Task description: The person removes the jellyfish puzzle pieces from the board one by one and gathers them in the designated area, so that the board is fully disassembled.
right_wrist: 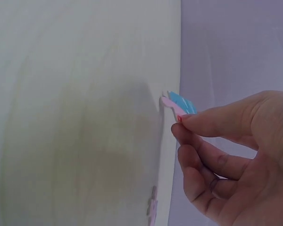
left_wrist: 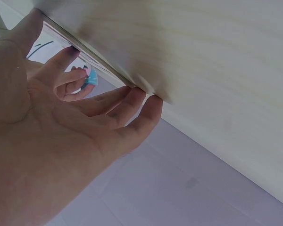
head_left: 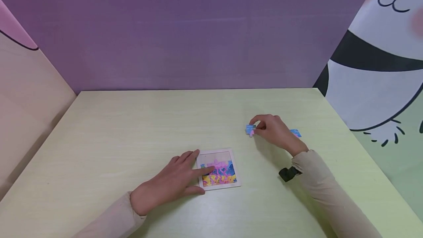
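A small jigsaw puzzle tray (head_left: 221,186) with a pale border lies on the table, its pink, blue and yellow picture filled except for a bare strip along the top. My left hand (head_left: 175,179) rests at the tray's left side with fingers spread. Its index finger lies over the picture, and the thumb touches the lower left corner. To the right and farther back, my right hand (head_left: 275,131) pinches a blue and pink puzzle piece (head_left: 250,129) between thumb and index finger. The right wrist view shows this piece (right_wrist: 181,102) tilted, held just over the table.
Another blue puzzle piece (head_left: 296,133) lies on the table behind the right wrist, partly hidden by it. The pale wooden table (head_left: 132,127) ends at a purple wall (head_left: 198,39). A panda picture (head_left: 380,83) covers the wall on the right.
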`<action>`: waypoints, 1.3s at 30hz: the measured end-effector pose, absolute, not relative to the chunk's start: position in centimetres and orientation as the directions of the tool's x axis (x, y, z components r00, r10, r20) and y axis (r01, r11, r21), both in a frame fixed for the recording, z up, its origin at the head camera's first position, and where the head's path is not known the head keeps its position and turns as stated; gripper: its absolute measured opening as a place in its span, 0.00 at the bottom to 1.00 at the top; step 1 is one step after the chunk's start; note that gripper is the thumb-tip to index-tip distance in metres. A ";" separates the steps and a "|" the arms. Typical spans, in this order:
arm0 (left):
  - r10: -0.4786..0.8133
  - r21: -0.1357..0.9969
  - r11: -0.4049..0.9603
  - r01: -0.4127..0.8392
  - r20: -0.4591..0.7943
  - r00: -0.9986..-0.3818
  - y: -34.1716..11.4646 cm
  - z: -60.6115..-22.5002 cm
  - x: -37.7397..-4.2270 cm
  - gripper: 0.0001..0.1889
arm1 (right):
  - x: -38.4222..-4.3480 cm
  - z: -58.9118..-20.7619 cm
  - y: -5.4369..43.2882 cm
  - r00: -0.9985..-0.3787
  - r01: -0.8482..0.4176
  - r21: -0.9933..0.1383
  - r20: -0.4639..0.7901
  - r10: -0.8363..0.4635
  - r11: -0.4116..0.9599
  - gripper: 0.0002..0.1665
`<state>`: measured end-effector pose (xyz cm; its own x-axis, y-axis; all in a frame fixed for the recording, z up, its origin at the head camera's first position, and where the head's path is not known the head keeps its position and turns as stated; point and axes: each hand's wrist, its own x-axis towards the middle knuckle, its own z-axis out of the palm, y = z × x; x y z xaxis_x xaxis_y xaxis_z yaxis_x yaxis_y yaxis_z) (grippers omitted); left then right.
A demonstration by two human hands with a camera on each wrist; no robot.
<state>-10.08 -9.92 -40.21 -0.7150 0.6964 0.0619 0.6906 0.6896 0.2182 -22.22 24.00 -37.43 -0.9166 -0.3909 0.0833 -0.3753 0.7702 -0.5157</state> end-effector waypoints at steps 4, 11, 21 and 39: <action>0.696 0.219 0.690 0.690 0.061 -0.716 -9.9 -40.4 -10.0 0.32 | -22.4 -37.8 24.2 -0.918 -0.370 -0.510 0.072 -0.391 0.776 0.12; 0.692 0.231 0.693 0.683 0.056 -0.720 -9.9 -40.5 -10.0 0.32 | -22.5 -38.3 24.3 -0.918 -0.370 -0.499 0.067 -0.391 0.784 0.13; 0.690 0.240 0.694 0.679 0.050 -0.722 -10.0 -40.8 -10.2 0.32 | -22.4 -38.4 24.1 -0.918 -0.367 -0.491 0.055 -0.392 0.790 0.13; 0.690 0.241 0.693 0.680 0.056 -0.722 -10.4 -40.8 -10.2 0.32 | -22.0 -37.7 23.2 -0.919 -0.374 -0.488 0.080 -0.387 0.789 0.15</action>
<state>-10.17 -10.35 -40.82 -0.7221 0.6895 0.0557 0.6799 0.6926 0.2409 -21.96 23.20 -37.69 -0.9186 -0.3870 0.0795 -0.3744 0.7886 -0.4878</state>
